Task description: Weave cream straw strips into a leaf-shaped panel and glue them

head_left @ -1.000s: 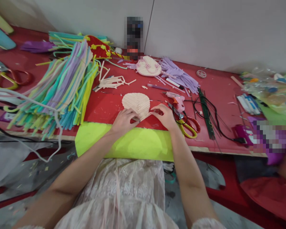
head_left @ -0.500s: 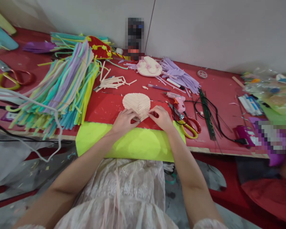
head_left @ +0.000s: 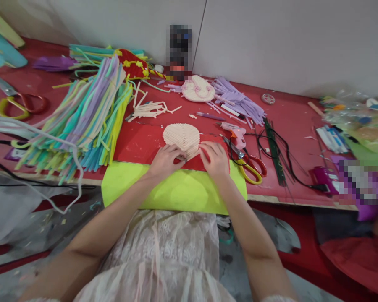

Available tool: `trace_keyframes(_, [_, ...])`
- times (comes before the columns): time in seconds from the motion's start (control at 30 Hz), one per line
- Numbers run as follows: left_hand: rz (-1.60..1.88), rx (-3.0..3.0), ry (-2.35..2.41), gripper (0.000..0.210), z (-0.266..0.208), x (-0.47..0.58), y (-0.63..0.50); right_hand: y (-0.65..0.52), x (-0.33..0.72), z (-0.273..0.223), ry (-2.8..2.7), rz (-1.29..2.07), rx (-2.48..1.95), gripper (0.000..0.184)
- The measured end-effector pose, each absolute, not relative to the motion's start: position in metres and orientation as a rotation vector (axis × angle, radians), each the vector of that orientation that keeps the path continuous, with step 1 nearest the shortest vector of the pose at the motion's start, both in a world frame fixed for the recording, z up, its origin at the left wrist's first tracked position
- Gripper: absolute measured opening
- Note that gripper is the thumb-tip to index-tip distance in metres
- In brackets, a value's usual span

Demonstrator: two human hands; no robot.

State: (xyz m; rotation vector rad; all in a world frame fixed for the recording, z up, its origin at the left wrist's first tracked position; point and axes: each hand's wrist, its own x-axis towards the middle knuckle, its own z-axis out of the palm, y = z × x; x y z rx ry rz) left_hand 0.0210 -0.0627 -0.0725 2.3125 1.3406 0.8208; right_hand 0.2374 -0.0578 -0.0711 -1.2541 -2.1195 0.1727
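Note:
A cream, leaf-shaped piece [head_left: 182,135] of chenille stems laid in slanting rows lies flat on a red board, its narrow end toward me. My left hand [head_left: 167,161] grips the lower left edge of this piece between fingers and thumb; the fingertips partly cover it. At its lower right side is my right hand [head_left: 214,160], fingers bent and thumb apart, with red board showing between them. Whether the right fingertips touch the piece's edge, I cannot tell. A yellow-green sheet [head_left: 176,191] lies under my wrists at the table edge.
Bundled colored chenille stems [head_left: 78,113] stand at left, near scissors [head_left: 15,98]. Loose cream stems [head_left: 153,110] lie beyond the board. A pink glue gun [head_left: 237,135], more scissors [head_left: 252,167] and a black cord [head_left: 288,161] lie at right. Purple stems [head_left: 239,100] are at the back.
My right thumb and fingers, pinched together at the piece's lower right edge before, have spread and shifted slightly right. My left hand stays at the piece's lower left.

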Motion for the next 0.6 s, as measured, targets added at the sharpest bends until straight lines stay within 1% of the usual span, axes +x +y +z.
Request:
trace_keyframes(0.2, [0.806, 2.322, 1.334, 0.01, -0.074, 0.021, -0.062, -0.103, 0.232, -0.071, -2.342, 0.231, -1.222, 0.055])
trace_keyframes(0.3, [0.806, 2.319, 1.344, 0.011, -0.076, 0.02, -0.062, -0.104, 0.233, -0.07, -2.367, 0.269, -1.236, 0.065])
trace_keyframes(0.43, [0.811, 2.313, 1.33, 0.012, -0.077, 0.019, -0.062, -0.101, 0.231, -0.069, -2.384, 0.293, -1.233, 0.068])
trace_keyframes(0.6, [0.828, 2.32, 1.332, 0.013, -0.077, 0.019, -0.063, -0.101, 0.229, -0.071, -2.359, 0.299, -1.252, 0.062])
